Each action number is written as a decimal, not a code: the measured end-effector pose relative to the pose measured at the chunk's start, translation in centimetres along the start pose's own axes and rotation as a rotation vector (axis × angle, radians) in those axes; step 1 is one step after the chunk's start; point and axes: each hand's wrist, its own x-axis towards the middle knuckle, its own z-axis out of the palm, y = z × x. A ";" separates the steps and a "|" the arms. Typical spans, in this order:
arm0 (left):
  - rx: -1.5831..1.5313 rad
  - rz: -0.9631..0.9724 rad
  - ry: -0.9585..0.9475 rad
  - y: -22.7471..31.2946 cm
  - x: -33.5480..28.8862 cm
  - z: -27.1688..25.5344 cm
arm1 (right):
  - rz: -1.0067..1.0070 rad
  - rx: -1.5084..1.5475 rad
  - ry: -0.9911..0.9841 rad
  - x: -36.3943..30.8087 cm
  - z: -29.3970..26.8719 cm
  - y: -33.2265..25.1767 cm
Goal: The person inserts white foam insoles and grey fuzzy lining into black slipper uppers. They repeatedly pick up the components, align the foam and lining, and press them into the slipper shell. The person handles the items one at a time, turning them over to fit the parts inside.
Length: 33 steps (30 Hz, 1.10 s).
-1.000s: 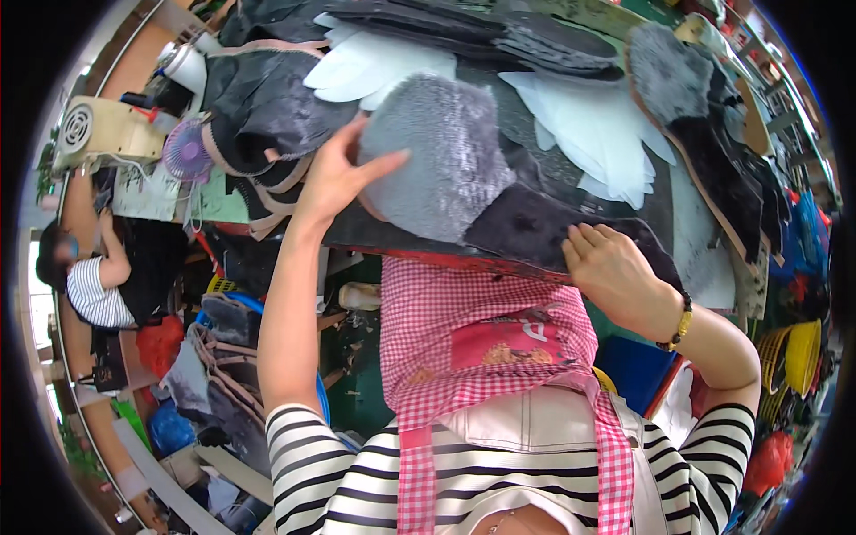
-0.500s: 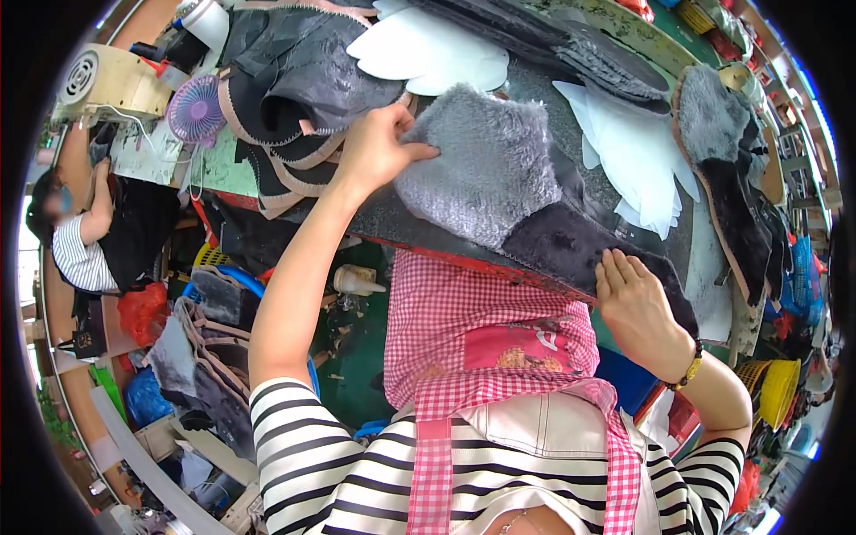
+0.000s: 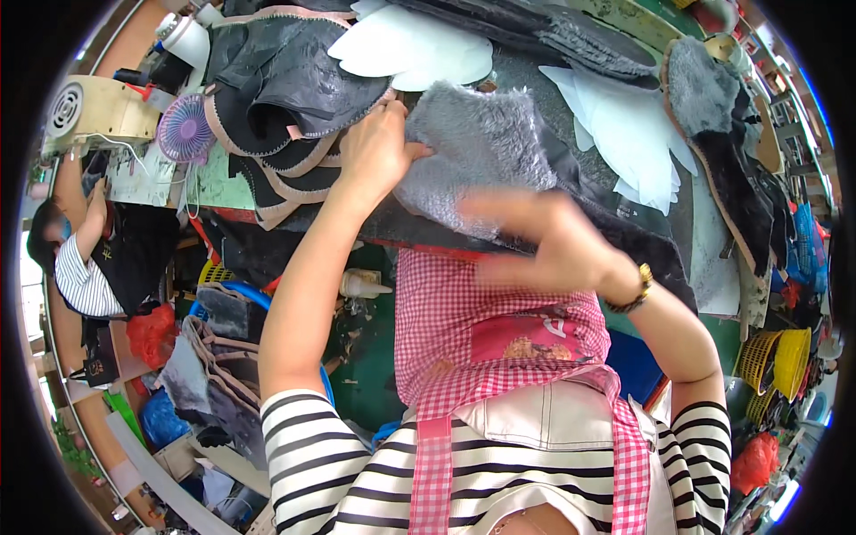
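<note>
A grey plush piece (image 3: 486,134) with a black, smoother section (image 3: 637,245) lies fuzzy side up along the front of the dark work table. My left hand (image 3: 376,153) is closed at its left edge, with the thumb on the plush and the fingers partly hidden from view. Smeared by motion, my right hand (image 3: 557,241) passes over the front edge of the piece, its fingers spread apart with nothing visible in them. Whether it touches the plush cannot be made out.
Zip-edged black pieces (image 3: 308,85) are piled to the left. Thin white sheets (image 3: 415,49) lie behind, with more white sheets (image 3: 624,134) at right. Another fur-lined piece (image 3: 713,116) hangs farther right. A purple fan (image 3: 185,127) stands left, near a co-worker (image 3: 94,259).
My right hand has lifted off the black section and swung left across the piece. My left hand stays at the left edge. The whole view has shifted slightly.
</note>
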 end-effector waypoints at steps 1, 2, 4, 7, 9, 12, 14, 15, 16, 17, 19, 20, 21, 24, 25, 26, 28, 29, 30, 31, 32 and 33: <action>0.001 -0.042 -0.022 0.2 -0.4 -0.2 | 0.035 -0.204 0.258 1.2 -1.6 0.6; 0.007 -0.082 -0.073 0.1 0.0 0.1 | 0.240 -0.151 0.393 2.5 -3.9 1.2; -0.024 -0.041 -0.080 0.2 0.7 0.3 | 0.227 -0.230 0.391 2.9 -7.7 7.2; -0.180 -0.035 -0.027 -0.8 1.4 0.7 | 0.414 0.062 0.077 3.7 -8.6 8.2; -0.394 -0.064 -0.155 -2.1 0.7 0.9 | 0.167 0.034 0.041 3.7 -8.1 6.6; -1.116 -0.164 -0.239 -0.6 -1.9 -2.2 | 0.077 -0.249 0.120 2.5 -7.7 1.2; -1.190 -0.210 -0.143 0.7 -3.5 -2.9 | -0.099 -0.350 0.164 1.3 -6.8 -0.7; -1.162 -0.208 -0.033 1.4 -4.5 -3.2 | -0.170 -0.476 0.235 0.4 -6.3 -2.3; -1.132 -0.198 0.065 2.3 -5.4 -3.5 | -0.152 -0.480 0.319 -0.5 -6.8 -2.6; -1.103 -0.183 0.153 3.3 -6.3 -3.7 | -0.126 -0.484 0.409 -1.6 -7.2 -2.5; -0.939 -0.049 0.344 5.4 -7.9 -3.4 | 0.017 -0.425 0.562 -2.3 -7.5 -2.0; -0.902 -0.037 0.411 5.9 -8.7 -3.3 | 0.049 -0.436 0.542 -2.3 -7.9 -2.1; -0.865 -0.026 0.478 6.5 -9.1 -3.5 | 0.081 -0.448 0.522 -2.3 -8.4 -2.4; -0.765 0.075 0.541 8.2 -10.1 -5.0 | 0.004 -0.500 0.267 -1.6 -11.0 -6.2; -0.762 0.097 0.558 8.9 -10.6 -5.3 | 0.002 -0.536 0.159 -1.2 -11.1 -8.0; -0.737 0.141 0.551 9.7 -10.6 -5.5 | 0.000 -0.575 0.054 -0.8 -11.2 -9.8; -0.691 0.136 0.551 10.1 -11.5 -5.8 | 0.075 -0.506 -0.123 0.1 -10.9 -9.9; -0.669 0.138 0.553 10.1 -11.9 -5.9 | 0.100 -0.441 -0.143 0.4 -10.5 -9.0; -0.730 0.008 0.604 10.1 -12.4 -5.8 | 0.125 -0.375 -0.163 0.4 -10.3 -8.5; -0.825 -0.028 0.584 10.0 -12.7 -5.6 | 0.066 -0.228 -0.091 -0.2 -9.5 -8.8; -0.919 -0.064 0.562 9.6 -12.9 -5.4 | -0.022 -0.315 -0.019 -1.0 -8.8 -8.7; -1.014 -0.099 0.537 9.4 -13.1 -5.0 | -0.110 -0.401 0.053 -1.5 -8.4 -8.4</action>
